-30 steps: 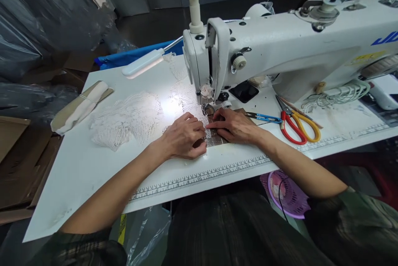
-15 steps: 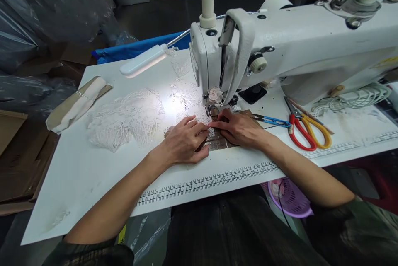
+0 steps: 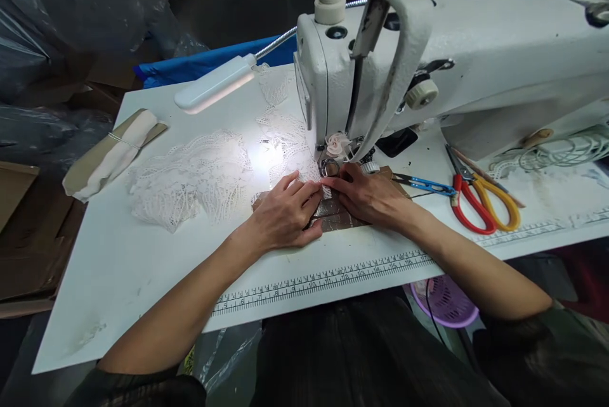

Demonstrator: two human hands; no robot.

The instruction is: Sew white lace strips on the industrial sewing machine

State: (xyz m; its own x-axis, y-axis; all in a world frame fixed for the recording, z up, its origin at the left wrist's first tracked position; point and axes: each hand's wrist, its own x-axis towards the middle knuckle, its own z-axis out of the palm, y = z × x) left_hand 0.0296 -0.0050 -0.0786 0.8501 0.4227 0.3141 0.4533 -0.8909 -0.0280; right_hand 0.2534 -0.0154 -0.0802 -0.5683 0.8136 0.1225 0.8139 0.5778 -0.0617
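Observation:
My left hand [image 3: 284,213] and my right hand [image 3: 368,196] lie side by side on the white table [image 3: 118,255], fingertips meeting on a narrow strip of white lace [image 3: 326,192] just in front of the presser foot [image 3: 329,167]. Both pinch and press the strip flat against the metal needle plate [image 3: 335,217]. The lace runs on past the needle into a loose white pile [image 3: 190,179] to the left. The white sewing machine [image 3: 428,58] stands over my hands.
Red and yellow scissors [image 3: 480,201] and blue thread snips [image 3: 423,185] lie right of my right hand. A lit gooseneck lamp [image 3: 214,82] hangs over the lace. A folded cloth bundle [image 3: 111,155] sits far left. A purple basket [image 3: 445,302] is under the table edge.
My head has moved closer to the machine, which now fills more of the view. Both hands have stayed at the presser foot, nudging the lace strip slightly forward.

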